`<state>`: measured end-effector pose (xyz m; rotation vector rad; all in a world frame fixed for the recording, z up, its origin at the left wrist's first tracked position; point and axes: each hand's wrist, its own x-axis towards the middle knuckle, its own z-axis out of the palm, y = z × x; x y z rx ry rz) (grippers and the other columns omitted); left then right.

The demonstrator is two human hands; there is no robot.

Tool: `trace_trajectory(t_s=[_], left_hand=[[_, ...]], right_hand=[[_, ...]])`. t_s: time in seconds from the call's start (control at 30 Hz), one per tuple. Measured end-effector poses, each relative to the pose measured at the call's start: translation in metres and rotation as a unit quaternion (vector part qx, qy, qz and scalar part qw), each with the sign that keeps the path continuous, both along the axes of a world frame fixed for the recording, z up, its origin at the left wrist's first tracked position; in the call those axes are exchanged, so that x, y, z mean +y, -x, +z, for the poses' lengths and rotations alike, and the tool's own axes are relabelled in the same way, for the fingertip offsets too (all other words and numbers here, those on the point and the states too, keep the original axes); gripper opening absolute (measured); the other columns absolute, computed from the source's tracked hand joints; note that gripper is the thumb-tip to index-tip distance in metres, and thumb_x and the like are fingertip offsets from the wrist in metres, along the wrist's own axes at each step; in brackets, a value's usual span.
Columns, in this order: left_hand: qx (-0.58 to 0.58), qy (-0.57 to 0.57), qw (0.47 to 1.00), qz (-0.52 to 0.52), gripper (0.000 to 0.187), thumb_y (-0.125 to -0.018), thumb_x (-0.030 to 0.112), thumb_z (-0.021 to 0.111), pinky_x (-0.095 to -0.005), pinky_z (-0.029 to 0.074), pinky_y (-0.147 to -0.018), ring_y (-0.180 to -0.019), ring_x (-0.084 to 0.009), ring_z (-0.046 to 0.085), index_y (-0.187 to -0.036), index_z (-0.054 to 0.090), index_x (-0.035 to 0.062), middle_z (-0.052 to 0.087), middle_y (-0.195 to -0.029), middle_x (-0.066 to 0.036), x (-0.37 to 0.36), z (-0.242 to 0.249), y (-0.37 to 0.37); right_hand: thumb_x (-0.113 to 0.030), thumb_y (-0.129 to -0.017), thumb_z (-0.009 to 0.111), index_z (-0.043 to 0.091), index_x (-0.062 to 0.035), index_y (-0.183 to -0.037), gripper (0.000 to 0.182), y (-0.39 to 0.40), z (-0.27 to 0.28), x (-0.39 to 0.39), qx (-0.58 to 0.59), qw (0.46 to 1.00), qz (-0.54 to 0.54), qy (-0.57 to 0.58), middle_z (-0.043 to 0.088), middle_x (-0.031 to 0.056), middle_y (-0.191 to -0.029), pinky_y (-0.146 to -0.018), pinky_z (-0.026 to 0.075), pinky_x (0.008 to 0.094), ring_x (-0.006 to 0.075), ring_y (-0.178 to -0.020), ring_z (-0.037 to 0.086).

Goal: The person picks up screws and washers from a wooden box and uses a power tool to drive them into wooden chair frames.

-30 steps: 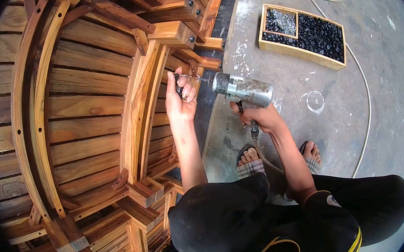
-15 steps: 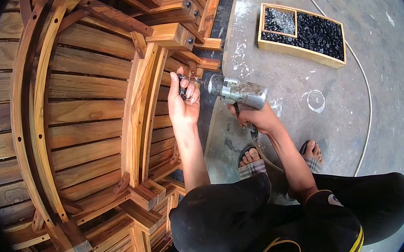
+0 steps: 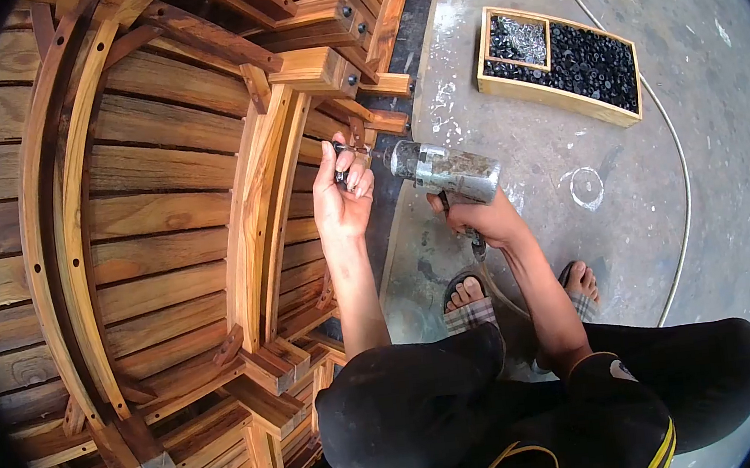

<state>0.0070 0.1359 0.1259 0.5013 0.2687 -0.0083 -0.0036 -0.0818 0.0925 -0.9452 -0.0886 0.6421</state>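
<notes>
My right hand (image 3: 488, 219) grips the handle of a worn silver air drill (image 3: 455, 172), whose nose points left towards my other hand. Palm up, my left hand (image 3: 345, 205) has its fingers curled around small black fasteners (image 3: 342, 176); their exact shape is partly hidden. Thin metal, perhaps the driver bit or a screw, shows between the drill nose and my left fingertips. Right beside that hand stands a slatted wooden chair frame (image 3: 258, 210) with dark bolt heads on its beam end.
A wooden box (image 3: 562, 100) on the concrete floor holds many black caps, with shiny metal screws in its small compartment. A pale air hose (image 3: 680, 165) curves along the floor at the right. More slatted wooden furniture (image 3: 162, 211) fills the left side.
The drill and my right hand have shifted very slightly to the right. My left fingers have moved a little, still curled around the small black pieces.
</notes>
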Motion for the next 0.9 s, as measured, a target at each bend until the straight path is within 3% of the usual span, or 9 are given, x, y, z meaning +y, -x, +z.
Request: trace_trajectory(t_s=[0.13,0.3,0.5,0.77,0.9], left_hand=[[0.007,-0.001,1.000,-0.009,0.023,-0.098,0.027,0.049,-0.0216,0.030,-0.045,-0.053,-0.0087,0.037,-0.106,0.052,0.0053,0.042,-0.067,0.002,0.002,0.001,0.000],[0.040,-0.136,0.990,0.010,0.023,-0.097,0.025,0.053,-0.0203,0.030,-0.044,-0.052,-0.0075,0.038,-0.102,0.054,0.0023,0.041,-0.067,0.002,-0.004,0.008,-0.001],[0.014,-0.191,0.981,0.040,0.024,-0.096,0.024,0.055,-0.0186,0.030,-0.043,-0.052,-0.0063,0.039,-0.101,0.057,0.0006,0.042,-0.066,0.002,-0.025,0.014,-0.005],[0.014,-0.201,0.978,0.049,0.029,-0.095,0.024,0.057,-0.0187,0.030,-0.043,-0.053,-0.0059,0.039,-0.107,0.057,-0.0016,0.043,-0.068,0.002,-0.041,0.019,-0.037],[0.013,-0.216,0.975,0.057,0.034,-0.098,0.026,0.050,-0.0212,0.027,-0.045,-0.055,-0.0075,0.034,-0.116,0.051,-0.0025,0.038,-0.067,0.003,-0.047,0.025,-0.065]], right_hand=[[0.011,-0.059,0.052,0.058,-0.0009,-0.102,0.044,0.000,0.002,-0.003,-0.004,1.000,-0.004,0.010,0.058,0.0038,-0.080,-0.049,0.040,0.0234,0.0099,-0.060,0.051],[0.011,-0.058,0.052,0.059,-0.0004,-0.097,0.041,0.001,0.004,-0.003,0.009,1.000,-0.005,0.008,0.058,0.0037,-0.080,-0.048,0.040,0.0236,0.0100,-0.061,0.052],[0.010,-0.058,0.053,0.059,-0.0004,-0.091,0.036,0.000,0.005,-0.007,0.021,0.999,-0.024,0.010,0.056,0.0041,-0.076,-0.047,0.039,0.0239,0.0103,-0.057,0.050],[0.009,-0.058,0.052,0.058,0.0004,-0.086,0.030,-0.019,0.014,-0.005,0.017,0.997,-0.071,-0.011,0.054,0.0043,-0.073,-0.045,0.038,0.0242,0.0111,-0.053,0.048],[0.009,-0.057,0.051,0.058,0.0006,-0.085,0.030,-0.042,0.008,0.000,-0.005,0.997,-0.079,-0.021,0.054,0.0045,-0.072,-0.044,0.038,0.0251,0.0118,-0.051,0.047]])
